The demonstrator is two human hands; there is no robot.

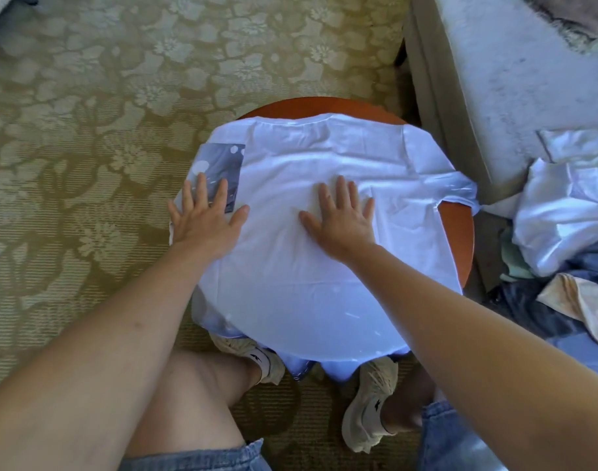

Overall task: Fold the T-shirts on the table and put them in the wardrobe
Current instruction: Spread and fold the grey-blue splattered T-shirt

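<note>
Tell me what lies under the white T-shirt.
The round orange table shows only along its far and right rim; the white T-shirt covers the rest of the top. Below the hanging hem two beige shoes show. Anything else beneath cannot be seen.

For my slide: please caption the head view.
Left hand and right hand rest flat on a white T-shirt on a round table.

Olive-green carpet (104, 113) with pale flower pattern, running across the floor. Pale grey upholstered seat (515, 79) at upper right, beige side panel toward the carpet. Grey furry throw (569, 11) at its far corner, cut by the frame edge. Beige right trainer (368, 409) flat on the carpet; left trainer (236, 346) partly hidden, white sock (264, 360) with black logo. Frayed denim shorts (195, 458) along the bottom edge.
</note>
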